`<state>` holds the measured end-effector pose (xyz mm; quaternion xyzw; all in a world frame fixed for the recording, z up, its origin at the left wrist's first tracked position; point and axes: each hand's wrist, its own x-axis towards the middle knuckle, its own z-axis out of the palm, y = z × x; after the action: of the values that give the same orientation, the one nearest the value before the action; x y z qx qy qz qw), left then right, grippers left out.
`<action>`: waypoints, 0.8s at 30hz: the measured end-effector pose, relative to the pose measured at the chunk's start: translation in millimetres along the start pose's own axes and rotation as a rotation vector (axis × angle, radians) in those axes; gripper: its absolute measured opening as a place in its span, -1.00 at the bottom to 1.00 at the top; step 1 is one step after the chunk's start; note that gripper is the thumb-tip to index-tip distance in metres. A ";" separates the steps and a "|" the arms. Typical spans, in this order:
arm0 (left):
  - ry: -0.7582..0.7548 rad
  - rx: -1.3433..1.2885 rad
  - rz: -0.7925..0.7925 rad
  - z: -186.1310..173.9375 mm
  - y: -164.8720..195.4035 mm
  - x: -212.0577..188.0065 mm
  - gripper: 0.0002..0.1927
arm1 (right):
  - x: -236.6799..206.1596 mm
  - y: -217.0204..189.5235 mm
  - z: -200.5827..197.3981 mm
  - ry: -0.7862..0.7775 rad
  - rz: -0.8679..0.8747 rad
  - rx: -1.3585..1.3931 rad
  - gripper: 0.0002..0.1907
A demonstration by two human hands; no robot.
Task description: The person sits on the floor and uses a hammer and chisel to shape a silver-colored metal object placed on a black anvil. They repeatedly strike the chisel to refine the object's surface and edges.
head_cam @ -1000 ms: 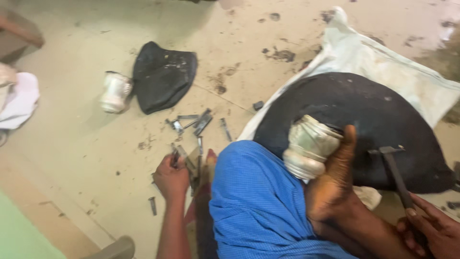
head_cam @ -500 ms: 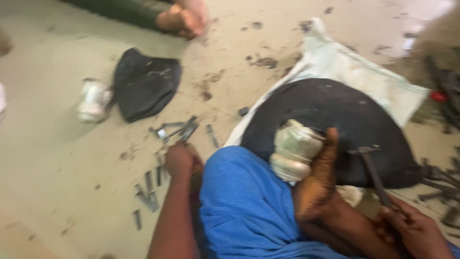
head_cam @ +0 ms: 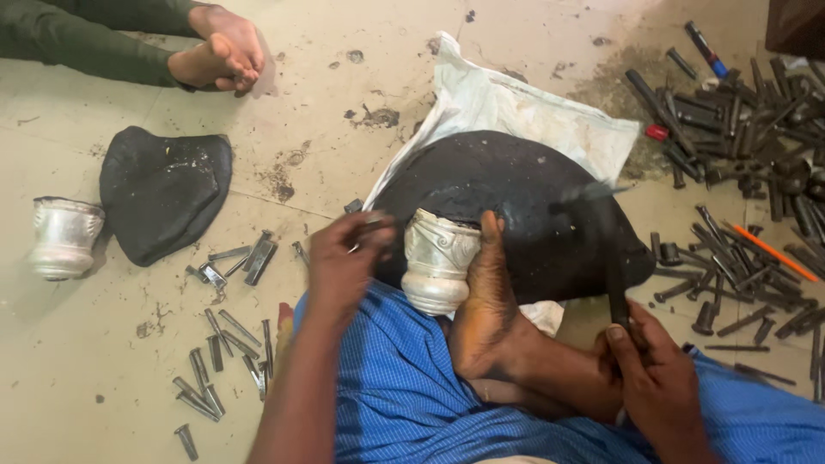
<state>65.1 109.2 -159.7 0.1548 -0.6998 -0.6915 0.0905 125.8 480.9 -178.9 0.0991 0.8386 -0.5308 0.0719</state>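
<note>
While hands (head_cam: pixel 344 262) flank it, silver pot (head_cam: pixel 438 258) between

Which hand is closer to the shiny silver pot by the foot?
Left. The left hand hovers just left of the silver pot, fingers pinching a small metal tool. The right hand sits farther right, beyond the foot, gripping a hammer.

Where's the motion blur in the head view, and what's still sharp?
Head view: blur smears the hammer over the black pad and the left hand; the right hand, silver vessel and loose punches on the floor look sharp; lighting is even, shadows soft.
</note>
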 end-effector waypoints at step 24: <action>-0.191 0.654 0.432 83.1 -5.2 15.5 -0.78 | -17.4 -49.3 -15.5 -0.034 -0.229 -0.297 -0.48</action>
<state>22.7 182.1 -168.5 -0.0402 -0.9047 -0.4085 0.1144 130.5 472.8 -125.3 -0.0177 0.9122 -0.4075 0.0389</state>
